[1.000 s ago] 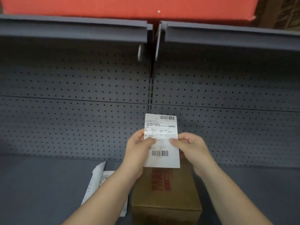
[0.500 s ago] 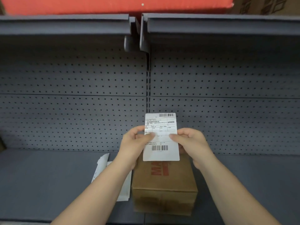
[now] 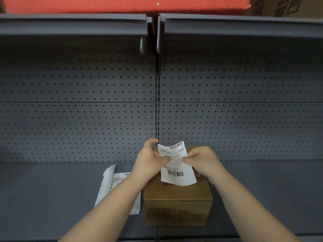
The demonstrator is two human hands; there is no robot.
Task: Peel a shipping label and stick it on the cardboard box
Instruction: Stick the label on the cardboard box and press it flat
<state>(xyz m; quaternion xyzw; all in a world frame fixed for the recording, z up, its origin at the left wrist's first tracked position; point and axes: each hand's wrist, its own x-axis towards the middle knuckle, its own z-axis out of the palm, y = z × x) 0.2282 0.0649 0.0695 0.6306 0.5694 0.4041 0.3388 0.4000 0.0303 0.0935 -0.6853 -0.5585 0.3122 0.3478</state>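
Both hands pinch a shipping label (image 3: 175,164) above the cardboard box (image 3: 178,203)

Left hand (image 3: 150,159) grips its left edge, forefinger lifted; right hand (image 3: 201,159) nips the right edge; label curls, tilted, over the box on the grey shelf (image 3: 52,198).

Shipping label (image 3: 176,165) pinched above cardboard box (image 3: 178,198)

The label (image 3: 176,165) is white, printed with black barcodes and fine black lines of text. The box (image 3: 177,203) is plain brown cardboard, darker on its front face, with a bit of red print showing on top just under the label. The loose sheets (image 3: 108,186) are white with small black print. The shelf (image 3: 52,198) is dark blue-grey, and its back panel (image 3: 78,110) is the same grey, dotted with even rows of small black holes. The board (image 3: 122,4) overhead is bright red
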